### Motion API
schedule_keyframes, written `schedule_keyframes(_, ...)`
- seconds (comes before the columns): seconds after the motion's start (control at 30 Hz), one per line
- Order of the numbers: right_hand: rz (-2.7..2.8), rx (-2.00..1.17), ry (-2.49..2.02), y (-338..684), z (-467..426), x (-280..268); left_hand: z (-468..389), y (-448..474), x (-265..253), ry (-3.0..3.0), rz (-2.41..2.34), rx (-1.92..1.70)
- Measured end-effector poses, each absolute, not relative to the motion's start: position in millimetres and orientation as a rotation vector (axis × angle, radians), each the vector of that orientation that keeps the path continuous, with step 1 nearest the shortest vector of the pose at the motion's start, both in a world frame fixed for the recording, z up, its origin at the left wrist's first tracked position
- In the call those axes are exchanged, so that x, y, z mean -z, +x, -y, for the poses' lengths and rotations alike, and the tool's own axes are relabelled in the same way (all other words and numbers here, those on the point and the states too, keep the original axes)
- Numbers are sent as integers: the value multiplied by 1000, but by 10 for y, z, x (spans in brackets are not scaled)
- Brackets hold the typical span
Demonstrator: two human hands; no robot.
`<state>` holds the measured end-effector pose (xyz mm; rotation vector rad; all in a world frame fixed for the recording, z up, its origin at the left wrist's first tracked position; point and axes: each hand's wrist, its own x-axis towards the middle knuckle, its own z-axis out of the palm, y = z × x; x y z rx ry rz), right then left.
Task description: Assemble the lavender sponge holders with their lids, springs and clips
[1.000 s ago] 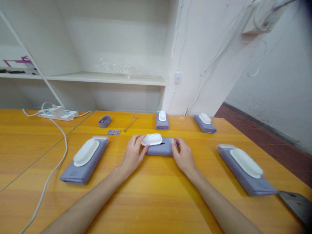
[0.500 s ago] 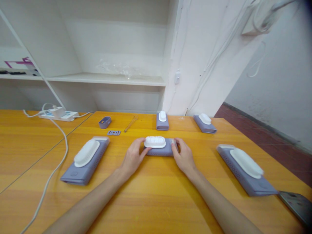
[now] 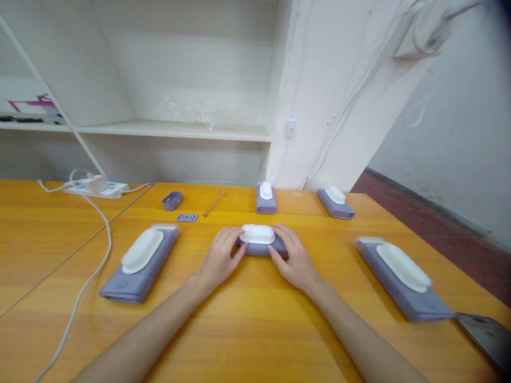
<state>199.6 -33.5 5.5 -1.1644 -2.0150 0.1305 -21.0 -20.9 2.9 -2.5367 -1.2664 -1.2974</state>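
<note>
A white scrubbing brush (image 3: 257, 234) lies bristles up on a purple-grey box (image 3: 259, 249) in the middle of the table. My left hand (image 3: 222, 250) grips the brush's left end, thumb in front and fingers behind. At the right end, my right hand (image 3: 293, 258) has its thumb on the near side and its fingertips on the far side. The box's right part is partly hidden beneath that hand. Behind lie a purple-grey oval holder (image 3: 172, 201), a flat slotted plate (image 3: 187, 217) and a metal spring (image 3: 214, 203).
Similar boxes with white pieces on top stand at left (image 3: 138, 266), at right (image 3: 403, 276), and at the back (image 3: 266, 202) and back right (image 3: 336, 203). A phone (image 3: 485, 335) lies at the right edge. A power strip (image 3: 98, 187) and white cable (image 3: 108, 234) are on the left.
My right hand has moved left from the right end of the box to the brush. The brush has shifted slightly right, with my left hand still at its left end.
</note>
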Motion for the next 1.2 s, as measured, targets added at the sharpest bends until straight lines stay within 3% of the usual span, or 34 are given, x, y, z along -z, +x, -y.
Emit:
schedule_keyframes(0.43, 1927, -99, -1290, 1986, 324, -40, 235, -200, -101, -2301, 1502, 1126)
schedule_keyframes(1.2, 2004, -240, -1251, 2055, 246, 47, 194, -268, -27, -2558, 1260, 1196)
